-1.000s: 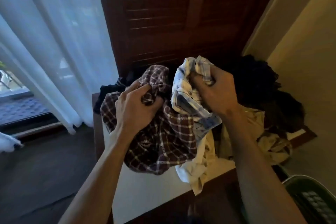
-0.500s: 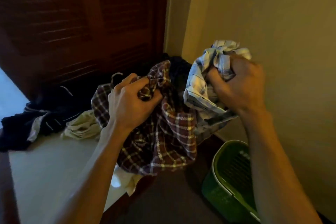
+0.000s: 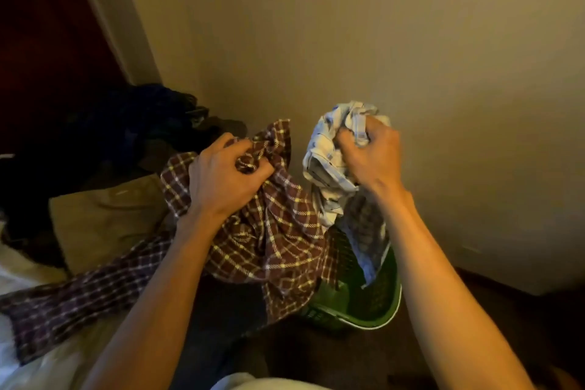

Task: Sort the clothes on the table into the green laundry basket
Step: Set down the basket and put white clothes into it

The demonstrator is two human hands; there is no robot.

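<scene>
Left hand (image 3: 221, 180): fist on brown plaid shirt (image 3: 269, 241). Right hand (image 3: 370, 158): fist on pale checked shirt (image 3: 329, 149). Both garments swung off the surface, now over green basket (image 3: 380, 317); release pending.

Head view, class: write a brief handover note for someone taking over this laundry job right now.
Left hand grips the maroon plaid shirt, its sleeve trailing back over the table.
Right hand grips the crumpled light blue checked shirt above the green laundry basket.
Done: both shirts lifted, neither released.
Left: drop both in, then fetch the dark clothes pile and the tan garment.
</scene>
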